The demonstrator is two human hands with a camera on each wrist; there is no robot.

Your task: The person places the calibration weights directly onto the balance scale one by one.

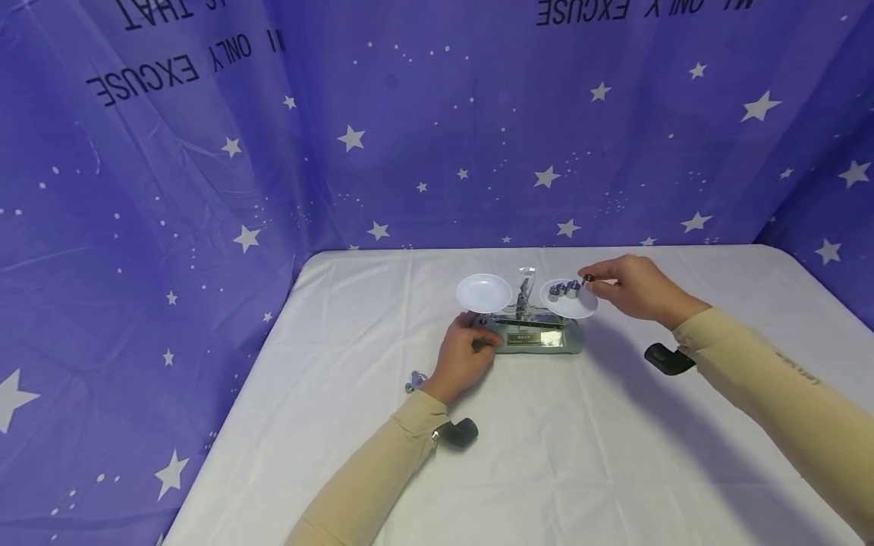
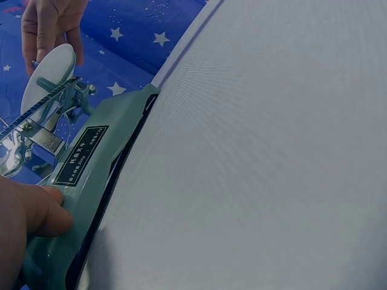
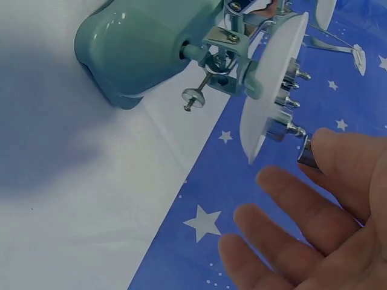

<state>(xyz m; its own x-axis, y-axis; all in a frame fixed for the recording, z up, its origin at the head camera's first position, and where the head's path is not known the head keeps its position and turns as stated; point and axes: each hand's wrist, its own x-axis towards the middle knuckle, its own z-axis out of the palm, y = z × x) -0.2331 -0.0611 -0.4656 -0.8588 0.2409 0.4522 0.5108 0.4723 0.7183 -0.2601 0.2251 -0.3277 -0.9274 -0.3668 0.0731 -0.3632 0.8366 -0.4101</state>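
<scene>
A green balance scale (image 1: pixel 536 339) stands on the table, its label plate facing front. At the base's left end is my left hand (image 1: pixel 466 355), gripping it; the left wrist view shows fingers (image 2: pixel 51 211) against the green body below the label. My right hand (image 1: pixel 636 288) pinches a small metal weight (image 3: pixel 308 152) between thumb and finger, right beside the right pan (image 1: pixel 576 309). Several knobbed metal weights (image 1: pixel 564 289) stand in that pan. The left pan (image 1: pixel 484 294) holds nothing. In the right wrist view, the other fingers of this hand spread below the pan.
A few small shiny metal pieces (image 1: pixel 414 381) lie on the white tablecloth (image 1: pixel 546 455), left of my left wrist. Behind the table hangs a blue curtain (image 1: pixel 437 152) with white stars. A black wrist camera (image 1: pixel 459 433) sticks out from the left sleeve, another (image 1: pixel 669 359) from the right.
</scene>
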